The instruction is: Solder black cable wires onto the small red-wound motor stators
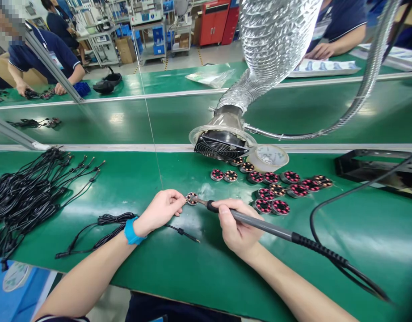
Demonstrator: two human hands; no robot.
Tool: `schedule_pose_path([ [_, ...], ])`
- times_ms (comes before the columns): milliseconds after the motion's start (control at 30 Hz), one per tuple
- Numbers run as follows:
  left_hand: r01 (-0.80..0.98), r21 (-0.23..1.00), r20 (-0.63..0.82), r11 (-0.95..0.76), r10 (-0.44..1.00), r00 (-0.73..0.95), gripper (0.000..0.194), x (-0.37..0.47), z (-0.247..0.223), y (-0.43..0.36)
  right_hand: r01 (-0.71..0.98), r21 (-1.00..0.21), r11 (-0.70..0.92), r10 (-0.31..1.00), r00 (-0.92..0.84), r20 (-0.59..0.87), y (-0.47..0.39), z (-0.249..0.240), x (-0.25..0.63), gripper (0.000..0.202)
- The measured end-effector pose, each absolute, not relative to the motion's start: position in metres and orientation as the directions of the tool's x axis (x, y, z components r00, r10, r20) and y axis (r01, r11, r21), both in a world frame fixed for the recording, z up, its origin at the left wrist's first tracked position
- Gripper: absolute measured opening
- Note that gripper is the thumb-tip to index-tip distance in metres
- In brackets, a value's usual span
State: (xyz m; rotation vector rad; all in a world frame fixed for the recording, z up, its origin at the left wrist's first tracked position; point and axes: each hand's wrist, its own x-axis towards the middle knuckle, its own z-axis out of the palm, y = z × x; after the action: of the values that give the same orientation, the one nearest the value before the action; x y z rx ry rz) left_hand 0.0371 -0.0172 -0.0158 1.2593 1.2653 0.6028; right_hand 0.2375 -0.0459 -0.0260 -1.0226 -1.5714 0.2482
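Note:
My right hand (238,226) is closed around the grey handle of a soldering iron (259,220). The iron's tip rests at a small round metal-rimmed part (191,198) with a ring of copper-coloured spots. At that part's left edge, my left hand (164,208) is pinched shut, wearing a blue wristband. A thin solder wire (149,114) hangs from above and runs down to my left hand; what lies between the fingertips is mostly hidden. A coiled black cable (108,220) passes under my left wrist, and its thin end (184,232) shows beyond it.
Several round parts with pink or copper spots (280,206) stand at right, near a plastic tub (272,157). A fume extractor (222,145) hangs above. Black cables (31,197) are heaped at left. A black metal frame (376,172) stands right. Co-workers sit opposite.

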Motion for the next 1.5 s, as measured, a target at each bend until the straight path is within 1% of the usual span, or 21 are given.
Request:
schedule_pose_path([
  [233, 0.283, 0.916, -0.363, 0.286, 0.890, 0.274, 0.033, 0.038, -0.013, -0.017, 0.462, -0.696, 0.550, 0.759, 0.071, 0.647, -0.045, -0.026, 0.236, 0.014],
  [467, 0.275, 0.920, -0.353, 0.279, 0.894, 0.274, 0.036, 0.038, -0.014, -0.017, 0.526, -0.662, 0.533, 0.787, -0.021, 0.617, -0.040, -0.022, 0.233, 0.015],
  [567, 0.273, 0.922, -0.349, 0.275, 0.895, 0.277, 0.035, 0.038, -0.015, -0.017, 0.535, -0.638, 0.553, 0.788, -0.088, 0.609, -0.035, -0.024, 0.231, 0.017],
  [633, 0.276, 0.922, -0.347, 0.271, 0.895, 0.279, 0.033, 0.038, -0.015, -0.017, 0.533, -0.624, 0.572, 0.788, -0.146, 0.598, -0.031, -0.029, 0.230, 0.026],
  [667, 0.281, 0.921, -0.347, 0.269, 0.895, 0.280, 0.033, 0.038, -0.015, -0.017, 0.527, -0.624, 0.577, 0.793, -0.178, 0.583, -0.030, -0.032, 0.229, 0.034],
  [733, 0.290, 0.920, -0.345, 0.263, 0.896, 0.280, 0.032, 0.038, -0.015, -0.017, 0.501, -0.643, 0.579, 0.808, -0.246, 0.536, -0.027, -0.039, 0.228, 0.051],
  [800, 0.300, 0.920, -0.340, 0.254, 0.897, 0.284, 0.032, 0.038, -0.014, -0.018, 0.472, -0.669, 0.574, 0.818, -0.316, 0.480, -0.025, -0.046, 0.227, 0.058],
  [867, 0.311, 0.922, -0.324, 0.232, 0.902, 0.286, 0.031, 0.037, -0.013, -0.018, 0.451, -0.683, 0.575, 0.817, -0.365, 0.447, -0.024, -0.051, 0.226, 0.056],
  [933, 0.339, 0.920, -0.301, 0.197, 0.910, 0.287, 0.031, 0.036, -0.012, -0.018, 0.443, -0.678, 0.587, 0.808, -0.379, 0.451, -0.023, -0.054, 0.226, 0.051],
  [1100, 0.514, 0.853, -0.240, 0.090, 0.942, 0.234, 0.029, 0.033, -0.007, -0.015, 0.441, -0.672, 0.595, 0.803, -0.356, 0.478, -0.019, -0.056, 0.226, 0.049],
  [1133, 0.533, 0.844, -0.217, 0.067, 0.950, 0.223, 0.029, 0.032, -0.006, -0.015, 0.440, -0.675, 0.592, 0.805, -0.348, 0.480, -0.018, -0.056, 0.226, 0.049],
  [1200, 0.514, 0.856, -0.189, 0.053, 0.958, 0.216, 0.031, 0.031, -0.004, -0.013, 0.441, -0.678, 0.588, 0.808, -0.338, 0.482, -0.016, -0.058, 0.227, 0.049],
  [1300, 0.425, 0.893, -0.253, 0.145, 0.944, 0.212, 0.034, 0.030, 0.001, -0.010, 0.439, -0.678, 0.589, 0.808, -0.335, 0.485, -0.015, -0.059, 0.228, 0.050],
  [1400, 0.375, 0.893, -0.350, 0.250, 0.908, 0.228, 0.032, 0.028, 0.006, -0.008, 0.442, -0.675, 0.591, 0.807, -0.325, 0.494, -0.015, -0.056, 0.229, 0.049],
  [1500, 0.322, 0.897, -0.391, 0.305, 0.885, 0.253, 0.032, 0.026, 0.008, -0.006, 0.443, -0.667, 0.599, 0.801, -0.323, 0.505, -0.016, -0.054, 0.229, 0.049],
])
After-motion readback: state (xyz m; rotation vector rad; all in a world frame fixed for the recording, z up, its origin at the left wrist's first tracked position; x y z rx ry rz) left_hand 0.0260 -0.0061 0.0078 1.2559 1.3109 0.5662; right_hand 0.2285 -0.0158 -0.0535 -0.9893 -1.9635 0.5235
